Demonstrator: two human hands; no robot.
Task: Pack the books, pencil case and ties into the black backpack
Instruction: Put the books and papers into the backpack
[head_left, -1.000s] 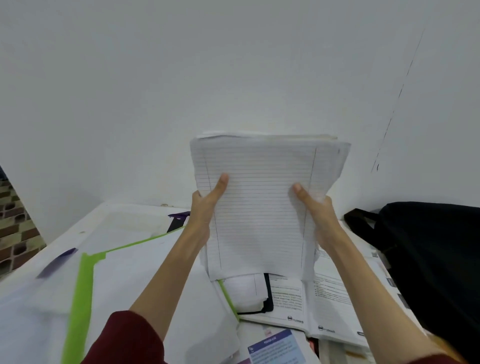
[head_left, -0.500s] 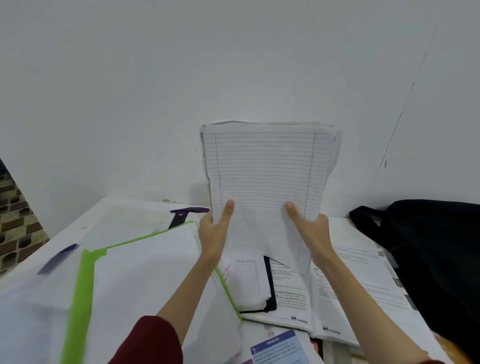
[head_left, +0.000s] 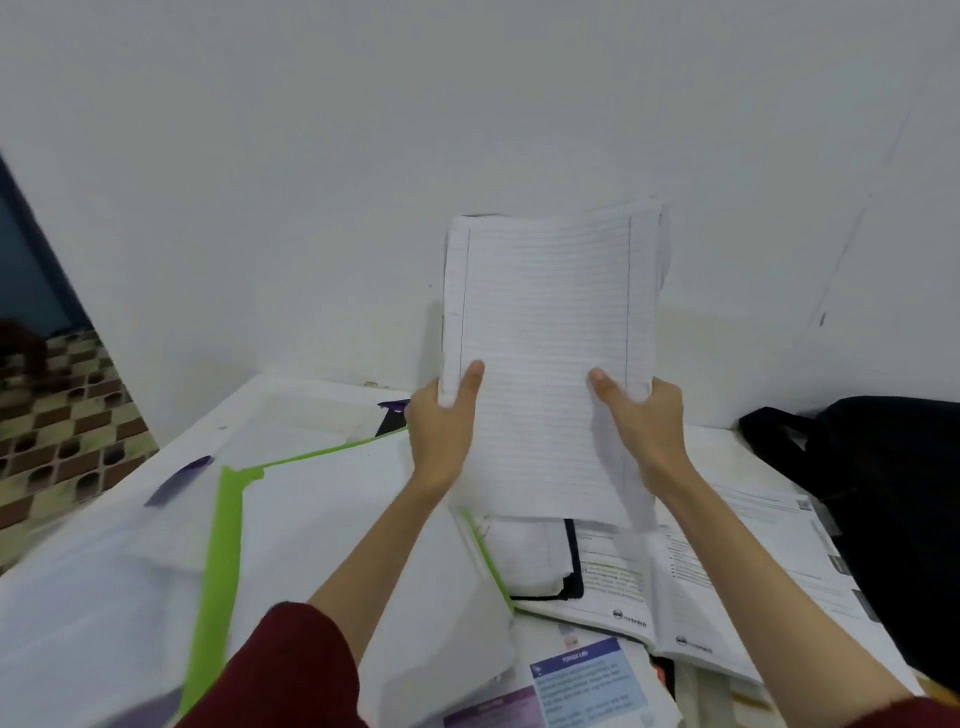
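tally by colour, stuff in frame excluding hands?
White: 2, the lined paper stack held upright and the open printed book
Green-edged: 1, folder
Black: 2, backpack and black-covered notebook
Purple-blue: 1, booklet
Total: 6

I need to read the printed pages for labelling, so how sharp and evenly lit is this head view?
Head view: soft, even light, no glare; motion blur smears the stack of lined white paper gripped by the left hand and right hand; the green-edged white folder is streaked; text on the open printed book is unreadable; the black backpack loses detail in shadow; wide-angle bending shows at the edges.
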